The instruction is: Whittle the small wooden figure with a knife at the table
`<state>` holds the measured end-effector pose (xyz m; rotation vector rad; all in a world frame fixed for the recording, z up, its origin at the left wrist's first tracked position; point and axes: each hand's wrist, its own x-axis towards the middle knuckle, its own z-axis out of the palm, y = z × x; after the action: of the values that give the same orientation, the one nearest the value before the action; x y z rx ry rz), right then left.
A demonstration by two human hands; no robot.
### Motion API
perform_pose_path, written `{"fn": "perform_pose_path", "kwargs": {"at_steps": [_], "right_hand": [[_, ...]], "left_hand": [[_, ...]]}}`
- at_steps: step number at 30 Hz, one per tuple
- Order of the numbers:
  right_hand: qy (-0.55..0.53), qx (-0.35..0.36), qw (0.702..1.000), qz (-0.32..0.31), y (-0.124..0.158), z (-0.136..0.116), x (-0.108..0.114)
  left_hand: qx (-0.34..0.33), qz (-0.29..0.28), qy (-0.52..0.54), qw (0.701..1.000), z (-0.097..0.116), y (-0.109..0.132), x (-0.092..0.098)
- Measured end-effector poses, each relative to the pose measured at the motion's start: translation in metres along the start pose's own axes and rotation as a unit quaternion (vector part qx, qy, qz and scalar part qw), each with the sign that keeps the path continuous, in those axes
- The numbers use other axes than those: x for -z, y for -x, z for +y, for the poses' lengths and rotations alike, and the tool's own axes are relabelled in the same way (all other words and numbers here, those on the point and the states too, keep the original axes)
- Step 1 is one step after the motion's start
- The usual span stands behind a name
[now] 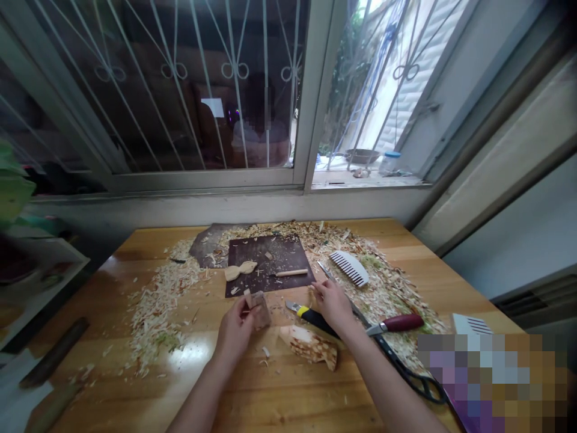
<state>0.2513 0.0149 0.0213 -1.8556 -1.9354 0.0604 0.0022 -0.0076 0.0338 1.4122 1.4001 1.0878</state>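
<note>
My left hand (pixel 237 328) is closed around a small pale wooden block (pixel 259 308), held just above the wooden table (pixel 135 385). My right hand (pixel 331 300) hovers over a knife with a yellow and black handle (pixel 311 317), fingers curled and pinched together; what they hold, if anything, is too small to make out. A rough carved chunk of wood (pixel 311 347) lies between my forearms. On the dark cutting mat (pixel 270 261) farther back rest a carved bow-shaped piece (pixel 240 270) and a thin wooden-handled tool (pixel 291 273).
Wood shavings (pixel 157 300) cover much of the table. A white wooden comb (pixel 349 267), a red-handled knife (pixel 396 324) and black scissors (pixel 406 370) lie to the right. Dark sticks (pixel 54 355) sit at the left edge. A barred window (pixel 180 90) stands behind the table.
</note>
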Motion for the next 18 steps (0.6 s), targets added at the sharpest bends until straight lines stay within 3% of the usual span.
{"fn": "perform_pose_path", "kwargs": {"at_steps": [5, 9, 14, 16, 18], "right_hand": [[-0.025, 0.031, 0.999, -0.033, 0.000, -0.016, -0.007], [-0.033, -0.004, 0.999, -0.018, 0.001, -0.015, 0.002], [-0.005, -0.123, 0.992, 0.012, 0.038, 0.023, 0.045], [0.013, -0.198, 0.980, -0.035, 0.067, 0.045, 0.062], [0.049, -0.214, 0.974, -0.060, 0.098, 0.064, 0.071]], "left_hand": [[-0.008, 0.028, -0.039, 0.999, -0.008, 0.005, -0.006], [0.001, 0.012, -0.025, 1.000, -0.016, 0.009, -0.014], [-0.005, 0.002, -0.078, 0.997, -0.028, 0.014, -0.018], [0.000, 0.007, -0.079, 0.997, -0.031, 0.013, -0.018], [0.007, 0.018, -0.077, 0.997, -0.033, 0.011, -0.019]]}}
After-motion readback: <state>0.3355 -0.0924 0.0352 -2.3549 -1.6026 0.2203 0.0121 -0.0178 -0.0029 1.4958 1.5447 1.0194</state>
